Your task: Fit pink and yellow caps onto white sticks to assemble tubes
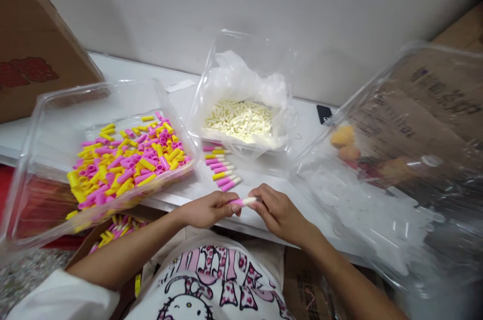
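Observation:
Low over the table's front edge, my left hand (pixel 213 209) is closed on a small pink tube (pixel 237 202). A cream-coloured stick (pixel 249 201) juts out of the tube's right end. My right hand (pixel 281 214) pinches at the stick's tip; whether a clear piece sits there too is too small to tell. Just beyond my hands lies a row of pink and yellow tubes with cream sticks (pixel 222 166). Loose pink and yellow tubes (pixel 128 159) fill part of the left clear bin (pixel 35 159). Cream sticks (pixel 241 118) lie on plastic film in the middle clear bin (pixel 219 48).
A large clear bin (pixel 377 76) with translucent pieces (pixel 370 214) stands at right. A brown carton (pixel 41 43) is at far left. Below the table edge, a box holds more tubes with sticks (pixel 116 229). A black tag (pixel 323 113) lies near the wall.

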The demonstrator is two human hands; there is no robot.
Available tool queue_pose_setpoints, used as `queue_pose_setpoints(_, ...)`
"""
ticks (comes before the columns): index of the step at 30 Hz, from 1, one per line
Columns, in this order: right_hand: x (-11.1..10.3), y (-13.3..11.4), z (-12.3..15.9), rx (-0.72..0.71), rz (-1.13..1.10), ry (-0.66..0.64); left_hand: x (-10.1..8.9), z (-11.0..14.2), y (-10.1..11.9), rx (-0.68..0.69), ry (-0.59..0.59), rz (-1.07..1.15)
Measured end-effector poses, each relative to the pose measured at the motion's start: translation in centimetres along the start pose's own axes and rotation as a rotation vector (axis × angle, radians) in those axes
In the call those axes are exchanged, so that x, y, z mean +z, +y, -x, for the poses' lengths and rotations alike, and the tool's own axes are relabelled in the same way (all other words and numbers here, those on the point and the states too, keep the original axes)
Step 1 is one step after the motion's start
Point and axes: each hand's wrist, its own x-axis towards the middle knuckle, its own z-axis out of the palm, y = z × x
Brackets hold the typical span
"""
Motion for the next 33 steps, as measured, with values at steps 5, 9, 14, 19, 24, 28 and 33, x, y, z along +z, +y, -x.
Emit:
queue_pose_setpoints(5, 0.6, -0.7, -0.3, 0.174, 0.063, -0.087, 1.1, -0.3, -0.3, 0.162, 0.2, -0.554)
queue_pose_setpoints(9, 1.3, -0.6, -0.7, 0.487, -0.332, -0.229, 1.4, -0.8, -1.3, 0.202, 0.22, -0.885)
queue_pose_setpoints(14, 1.7, -0.1, -0.2, 0.212, -0.084, -0.144, 0.2, -0.5, -1.2, 0.202, 0.122, -0.672)
queue_pose_setpoints(19, 2.8, 0.3, -0.4, 0.381, -0.248, -0.23, 0.5, -0.8, -2.6, 0.248, 0.152, -0.89)
queue_pose_setpoints(24, 3.6, 2.3, -1.2, 0.48, -0.404, -0.346, 1.4, -1.1, -5.5, 0.27, 0.321, -0.885)
queue_pose_setpoints(28, 4.7, 4.6, -1.9, 0.335, 0.025, -0.039, 0.3, -2.9, -6.6, 0.184, 0.718, -0.761)
queue_pose_setpoints(33, 7.4, 6.0, -3.8, -0.052, 0.35, -0.169, -2.6, -7.3, -7.3, -0.075, 0.766, -0.856)
